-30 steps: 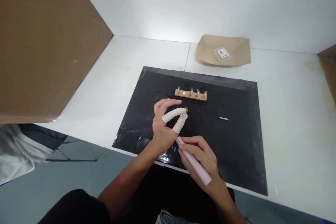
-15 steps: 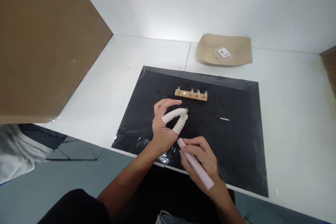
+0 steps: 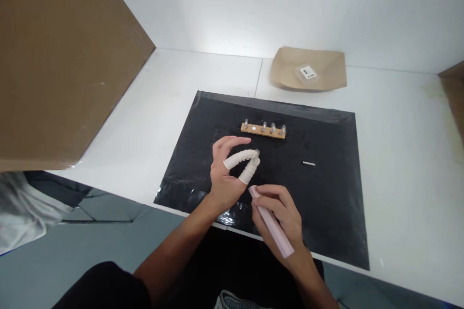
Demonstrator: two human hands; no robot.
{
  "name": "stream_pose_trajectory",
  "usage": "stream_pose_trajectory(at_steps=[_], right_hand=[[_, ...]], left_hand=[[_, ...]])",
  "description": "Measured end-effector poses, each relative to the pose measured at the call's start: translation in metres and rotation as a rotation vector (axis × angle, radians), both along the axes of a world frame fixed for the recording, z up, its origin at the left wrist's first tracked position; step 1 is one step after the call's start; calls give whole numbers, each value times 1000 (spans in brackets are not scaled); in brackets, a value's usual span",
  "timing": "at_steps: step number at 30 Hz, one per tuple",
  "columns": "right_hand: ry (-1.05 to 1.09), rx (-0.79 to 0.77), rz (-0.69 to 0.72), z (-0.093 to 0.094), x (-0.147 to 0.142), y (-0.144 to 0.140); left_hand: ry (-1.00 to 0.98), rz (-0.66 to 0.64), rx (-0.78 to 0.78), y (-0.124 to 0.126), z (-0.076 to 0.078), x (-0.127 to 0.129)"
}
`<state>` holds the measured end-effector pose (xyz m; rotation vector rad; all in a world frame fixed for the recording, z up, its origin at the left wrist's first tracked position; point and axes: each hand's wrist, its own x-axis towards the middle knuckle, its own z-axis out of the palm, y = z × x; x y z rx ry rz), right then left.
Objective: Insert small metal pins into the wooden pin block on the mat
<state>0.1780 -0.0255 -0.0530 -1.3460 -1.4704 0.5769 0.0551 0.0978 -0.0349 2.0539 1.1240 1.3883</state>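
R hand (image 3: 284, 215): fingers wrapped round pink stick tool (image 3: 271, 222), tip up-left, over black mat (image 3: 326, 203).
L hand (image 3: 228, 169): cot-covered thumb + index pinch tiny clear piece (image 3: 257, 152).
Mid mat: wood strip (image 3: 263, 130) w/ 4 clear studs; metal pin (image 3: 309, 163) right.
Far: paper tray (image 3: 326, 75), holds labelled clear packet (image 3: 306, 73).

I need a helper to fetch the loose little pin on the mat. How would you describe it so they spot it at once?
Find the black mat on the white table. Right of the wooden strip with upright pegs lies a small metal pin: the only piece lying flat and alone.
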Motion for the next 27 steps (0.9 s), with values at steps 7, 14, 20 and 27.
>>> stream_pose_trajectory(at_steps=[7, 14, 20, 27], right_hand=[[23, 1, -7, -2, 0, 1], [-11, 42, 29, 3, 0, 3], [24, 112, -69, 27, -2, 13], [99, 199, -175, 45, 8, 33]], left_hand=[[-11, -13, -4, 0, -2, -1], [-27, -24, -3, -1, -1, 0], [-9, -53, 11, 1, 2, -2], [-78, -107, -56, -1, 7, -1]])
